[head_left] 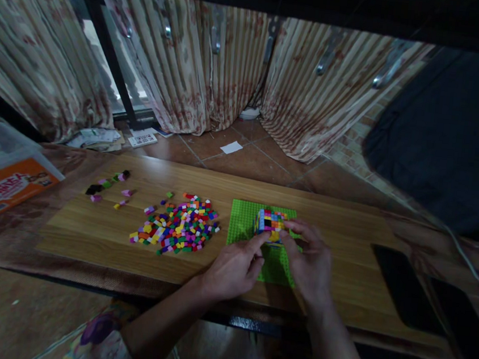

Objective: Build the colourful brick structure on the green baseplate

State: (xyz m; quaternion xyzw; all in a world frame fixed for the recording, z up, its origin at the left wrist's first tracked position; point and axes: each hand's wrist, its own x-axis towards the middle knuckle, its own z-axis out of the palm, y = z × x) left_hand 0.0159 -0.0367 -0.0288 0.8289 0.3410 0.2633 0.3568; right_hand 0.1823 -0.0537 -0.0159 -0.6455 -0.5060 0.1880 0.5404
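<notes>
A small block of multicoloured plastic bricks (270, 225) stands on a bright green studded baseplate (244, 220), its top a patchwork of blue, yellow, red, pink and black. My left hand (234, 270) reaches it from the lower left, fingertips against its near edge. From the right, my right hand (308, 260) curls its fingers over the block's right side. Together they seem to hold it. Their fingers hide part of the block and much of the plate. To the left, a heap of loose coloured bricks (177, 224) lies on a light wooden board (92, 232).
A short scatter of loose bricks (108, 185) lies beyond the heap. A translucent plastic box with an orange label (3, 180) sits at the far left. Two dark flat slabs (405, 288) lie to the right. Striped curtains and a tiled floor lie beyond the table.
</notes>
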